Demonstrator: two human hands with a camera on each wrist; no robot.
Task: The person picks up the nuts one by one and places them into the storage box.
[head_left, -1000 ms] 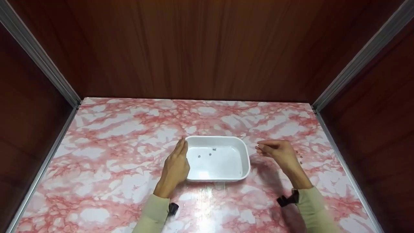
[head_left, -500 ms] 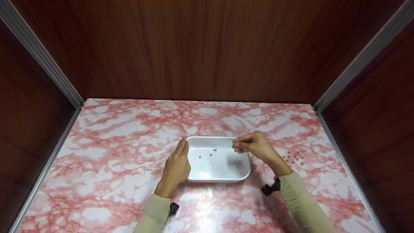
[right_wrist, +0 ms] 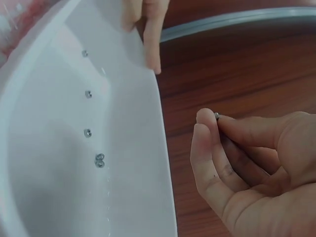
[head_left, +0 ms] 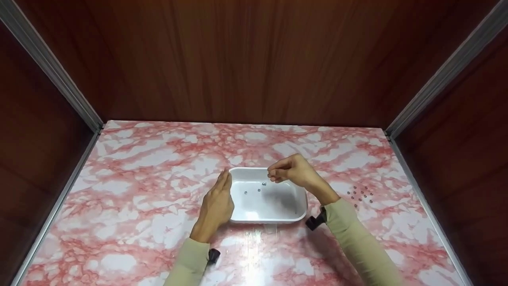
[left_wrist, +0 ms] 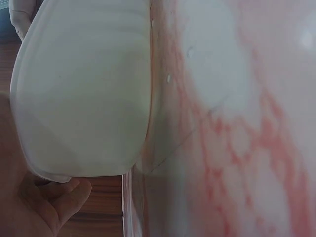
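right hand (head_left: 295, 171): small metal nut (right_wrist: 216, 116) pinched at fingertips above white tray (head_left: 266, 215) | left hand (head_left: 217, 203): fingers straight, pressed together, laid against tray's left wall

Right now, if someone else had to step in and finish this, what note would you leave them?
Left hand: fingers straight, resting against the left wall of the white tray.
Right hand: above the tray's far edge, pinching one small metal nut between thumb and fingertips.
Done: about five nuts in the tray.
Left: release the pinched nut into the tray, then likely bring over the loose nuts lying on the marble table to the tray's right.
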